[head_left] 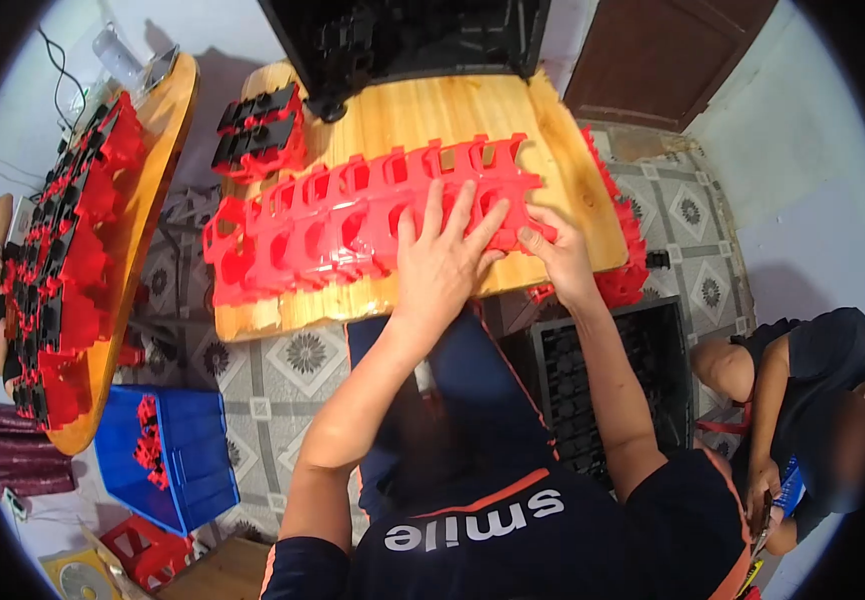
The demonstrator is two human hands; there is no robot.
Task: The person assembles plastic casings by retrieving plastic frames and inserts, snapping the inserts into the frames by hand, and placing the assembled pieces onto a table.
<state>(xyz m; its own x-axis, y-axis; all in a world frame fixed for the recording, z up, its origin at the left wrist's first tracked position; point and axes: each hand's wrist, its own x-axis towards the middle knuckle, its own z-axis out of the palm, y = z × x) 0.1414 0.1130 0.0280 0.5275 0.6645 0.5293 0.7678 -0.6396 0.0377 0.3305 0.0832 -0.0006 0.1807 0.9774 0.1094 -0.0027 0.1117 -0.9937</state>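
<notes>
Red plastic frame lies lengthwise across the wooden surface. Left hand: palm down, fingers spread on top, not gripping. Right hand: thumb and fingers appear to pinch its right end. Judgement: left should press flat and evenly; right, pinch lightly, without flexing thin walls.

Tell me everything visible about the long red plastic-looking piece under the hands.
The long red plastic-looking piece is glossy, with two lengthwise rows of large openings and jagged, tabbed edges. It lies lengthwise on the pale wooden table, slightly slanted, its left end near the table's left edge. The left hand rests on it, fingers spread; the right hand pinches its right end. Whether it is one moulding or several joined is unclear, as the hands cover part of it.
</notes>
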